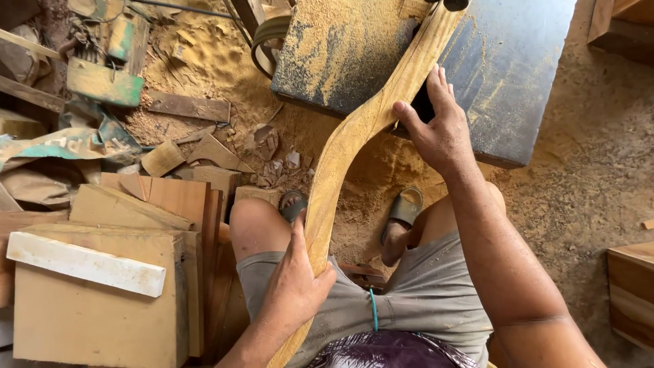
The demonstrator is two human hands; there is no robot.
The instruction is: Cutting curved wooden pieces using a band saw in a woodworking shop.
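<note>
A long curved piece of pale wood [354, 140] runs from my lap up onto a dark metal machine table [504, 61] dusted with sawdust. My left hand [296, 283] grips the near end of the curved wood, above my thighs. My right hand [436, 126] presses on the wood's right edge at the table's front edge, fingers spread over it. The far tip of the wood reaches the top of the frame.
Stacked wooden boards [102, 272] with a white strip on top lie at the left. Offcuts and sawdust [204, 61] cover the floor beyond them. A wooden box edge [630, 286] stands at the right. My sandalled feet [405, 208] rest under the table.
</note>
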